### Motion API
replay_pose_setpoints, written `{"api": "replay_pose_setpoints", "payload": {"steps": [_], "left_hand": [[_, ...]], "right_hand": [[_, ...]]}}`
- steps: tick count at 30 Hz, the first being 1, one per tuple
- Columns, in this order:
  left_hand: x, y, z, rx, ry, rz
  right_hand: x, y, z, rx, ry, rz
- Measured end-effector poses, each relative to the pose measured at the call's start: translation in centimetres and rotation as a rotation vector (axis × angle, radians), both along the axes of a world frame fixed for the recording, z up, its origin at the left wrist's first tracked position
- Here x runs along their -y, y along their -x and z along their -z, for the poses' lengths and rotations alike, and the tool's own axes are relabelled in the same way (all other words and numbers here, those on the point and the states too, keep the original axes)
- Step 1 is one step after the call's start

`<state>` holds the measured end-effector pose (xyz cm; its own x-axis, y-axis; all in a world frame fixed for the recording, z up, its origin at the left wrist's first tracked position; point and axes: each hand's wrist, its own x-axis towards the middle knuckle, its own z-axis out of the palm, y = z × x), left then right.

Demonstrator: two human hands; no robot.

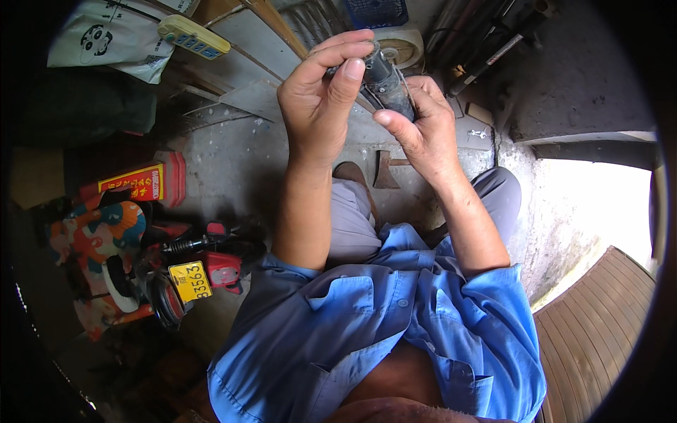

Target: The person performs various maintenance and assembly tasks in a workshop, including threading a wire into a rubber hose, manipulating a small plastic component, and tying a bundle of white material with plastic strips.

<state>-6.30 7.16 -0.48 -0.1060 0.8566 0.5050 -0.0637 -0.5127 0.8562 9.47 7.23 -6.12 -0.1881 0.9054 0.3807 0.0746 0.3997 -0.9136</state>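
Note:
Raised in front of me is a worn, dark cylindrical piece (386, 83), tilted, with a narrower black upper end and a thin strip along its right side. Its exact kind I cannot make out. My right hand (425, 125) wraps round the lower part, thumb across the front. At the upper end, my left hand (321, 88) has its fingers bent over the top and the thumb close against it. Below, an axe (385, 171) with a rusty head lies on the concrete floor between my knees, its handle pointing right.
A red electric scooter (218, 271) with a colourful seat cover stands at left, below a red container (173, 180). A power strip (194, 37) hangs upper left. A wheel (395, 49), a blue basket (376, 10) and long bars (493, 56) sit ahead. A slatted panel (599, 338) is lower right.

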Motion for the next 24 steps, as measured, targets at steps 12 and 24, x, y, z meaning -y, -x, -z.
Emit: {"api": "replay_pose_setpoints", "payload": {"steps": [12, 24], "left_hand": [[0.0, -1.1, 0.6, 0.237, 0.159, 0.071], [-0.9, -3.3, 2.1, 0.248, -0.013, -0.059]], "right_hand": [[-0.3, 0.7, 0.4, -0.072, 0.076, 0.014], [0.2, 1.8, -0.7, 0.002, -0.061, 0.072]]}}
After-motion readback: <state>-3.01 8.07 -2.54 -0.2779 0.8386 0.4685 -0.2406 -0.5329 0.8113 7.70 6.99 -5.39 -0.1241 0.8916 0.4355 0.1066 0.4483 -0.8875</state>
